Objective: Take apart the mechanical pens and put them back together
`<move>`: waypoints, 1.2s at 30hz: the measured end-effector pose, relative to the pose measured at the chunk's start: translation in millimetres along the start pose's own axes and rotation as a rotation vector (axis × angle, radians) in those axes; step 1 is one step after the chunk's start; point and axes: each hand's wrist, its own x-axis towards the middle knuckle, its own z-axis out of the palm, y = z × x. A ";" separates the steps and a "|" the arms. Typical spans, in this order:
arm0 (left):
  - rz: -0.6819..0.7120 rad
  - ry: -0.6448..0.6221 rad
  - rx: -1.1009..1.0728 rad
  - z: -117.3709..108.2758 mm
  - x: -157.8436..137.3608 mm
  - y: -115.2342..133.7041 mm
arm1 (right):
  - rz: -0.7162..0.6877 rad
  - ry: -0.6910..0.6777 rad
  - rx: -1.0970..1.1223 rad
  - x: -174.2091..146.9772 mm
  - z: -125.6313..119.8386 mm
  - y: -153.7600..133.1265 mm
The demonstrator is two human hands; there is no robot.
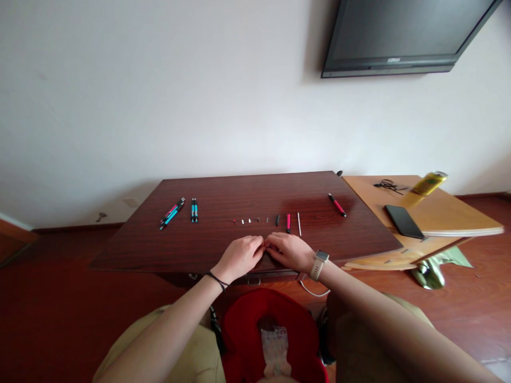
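Note:
My left hand (239,256) and my right hand (290,250) meet at the front of the dark wooden table, fingertips pinched together. Whatever is between them is hidden. Just beyond lies a row of pen parts: a tiny red piece (234,221), two small white pieces (246,221), a small dark piece (258,219), a tiny thin piece (267,219), a black grip (277,219), a pink barrel (288,222) and a white refill (299,224). A whole pink pen (337,205) rests to the right. Leftward are two blue pens (194,210) and a small pile of pens (172,214).
The dark table (223,191) stands against the wall. A lighter side table (403,198) adjoins it on the right, with a phone (404,221), a black cable (388,185) and a yellow can (429,183). A television (399,32) hangs above. Below me is a red seat (239,324).

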 end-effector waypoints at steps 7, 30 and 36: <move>0.057 0.015 -0.042 -6.2 2.9 9.4 | -0.004 0.220 -0.020 0.6 -35.5 41.8; 0.086 0.000 -0.042 -7.3 10.7 17.8 | 0.128 0.140 -0.054 7.1 -42.9 94.9; 0.064 0.013 -0.024 -8.0 10.2 15.5 | 0.062 0.227 0.001 9.2 -46.3 78.1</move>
